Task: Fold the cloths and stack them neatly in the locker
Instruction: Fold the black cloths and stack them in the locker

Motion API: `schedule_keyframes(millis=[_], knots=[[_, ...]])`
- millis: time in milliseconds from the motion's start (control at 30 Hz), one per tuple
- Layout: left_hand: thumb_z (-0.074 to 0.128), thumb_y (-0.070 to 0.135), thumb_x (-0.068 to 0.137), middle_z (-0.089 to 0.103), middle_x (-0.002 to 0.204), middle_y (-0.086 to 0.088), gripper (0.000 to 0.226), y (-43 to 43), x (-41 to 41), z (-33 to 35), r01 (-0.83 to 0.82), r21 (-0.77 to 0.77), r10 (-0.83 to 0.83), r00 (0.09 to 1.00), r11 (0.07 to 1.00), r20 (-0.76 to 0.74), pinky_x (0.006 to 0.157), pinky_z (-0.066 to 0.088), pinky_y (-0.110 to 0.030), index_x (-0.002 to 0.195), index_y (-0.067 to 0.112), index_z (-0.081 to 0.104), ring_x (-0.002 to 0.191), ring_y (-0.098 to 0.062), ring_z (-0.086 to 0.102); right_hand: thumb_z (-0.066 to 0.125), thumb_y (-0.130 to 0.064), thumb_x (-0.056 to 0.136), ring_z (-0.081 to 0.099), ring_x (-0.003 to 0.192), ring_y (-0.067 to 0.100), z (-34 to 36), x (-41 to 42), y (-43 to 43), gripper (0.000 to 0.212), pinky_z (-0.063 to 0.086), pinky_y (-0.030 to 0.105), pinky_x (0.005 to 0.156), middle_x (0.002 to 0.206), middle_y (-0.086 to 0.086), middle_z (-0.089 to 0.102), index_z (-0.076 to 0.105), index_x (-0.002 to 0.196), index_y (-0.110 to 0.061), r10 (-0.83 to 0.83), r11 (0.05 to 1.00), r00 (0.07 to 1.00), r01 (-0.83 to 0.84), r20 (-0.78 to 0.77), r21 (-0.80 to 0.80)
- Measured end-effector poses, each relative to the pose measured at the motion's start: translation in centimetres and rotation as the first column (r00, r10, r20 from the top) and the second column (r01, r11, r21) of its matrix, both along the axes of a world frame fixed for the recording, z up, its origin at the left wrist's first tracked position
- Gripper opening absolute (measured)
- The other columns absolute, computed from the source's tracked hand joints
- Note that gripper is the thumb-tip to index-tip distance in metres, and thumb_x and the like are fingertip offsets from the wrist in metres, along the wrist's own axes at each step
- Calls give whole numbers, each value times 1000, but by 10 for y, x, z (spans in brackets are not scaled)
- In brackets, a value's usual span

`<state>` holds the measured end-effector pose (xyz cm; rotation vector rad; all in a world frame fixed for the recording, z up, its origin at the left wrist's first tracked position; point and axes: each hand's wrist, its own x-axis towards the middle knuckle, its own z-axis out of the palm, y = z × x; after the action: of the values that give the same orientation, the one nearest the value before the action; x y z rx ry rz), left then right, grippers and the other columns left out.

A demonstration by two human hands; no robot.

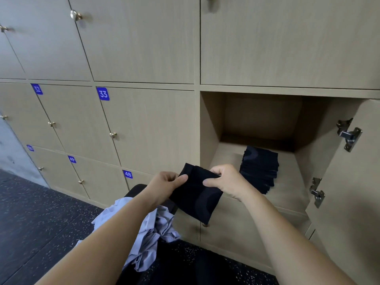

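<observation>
A folded black cloth [195, 194] hangs in front of the lockers, held between both hands. My left hand [164, 185] pinches its left edge with thumb on top. My right hand [226, 181] grips its upper right corner. Just behind them is the open locker [226, 157], whose floor carries a neat stack of folded black cloths [260, 168] toward the right. A heap of crumpled pale blue-grey cloths [152, 231] lies below my left forearm on a dark seat.
The locker door [357, 182] stands open at the right with two metal hinges. Closed lockers numbered 32, 33, 48 and 49 fill the wall at the left. A dark speckled floor [41, 223] runs below.
</observation>
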<state>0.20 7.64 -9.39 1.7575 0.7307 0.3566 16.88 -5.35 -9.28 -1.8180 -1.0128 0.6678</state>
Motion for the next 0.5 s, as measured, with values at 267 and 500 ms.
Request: schedule_keyframes(millis=[267,500], knots=[[59,29,97,71,74,-5,30,-7,61,-13,-105,-192,143,970,976,195,67,52,-30,75,9,66,69,-17,66,79,-16,76,66,78,12,-23,36,-26,37,51,26,63,100,3,72,60,108,-16,-194,961,924,247,-331,126],[58,30,97,74,84,-11,30,-19,128,-28,-75,-277,132,973,958,191,72,56,-34,86,4,68,79,-23,71,65,-8,89,60,58,-7,-40,79,-44,6,40,8,50,74,-7,69,65,84,-11,-225,957,914,273,-337,101]])
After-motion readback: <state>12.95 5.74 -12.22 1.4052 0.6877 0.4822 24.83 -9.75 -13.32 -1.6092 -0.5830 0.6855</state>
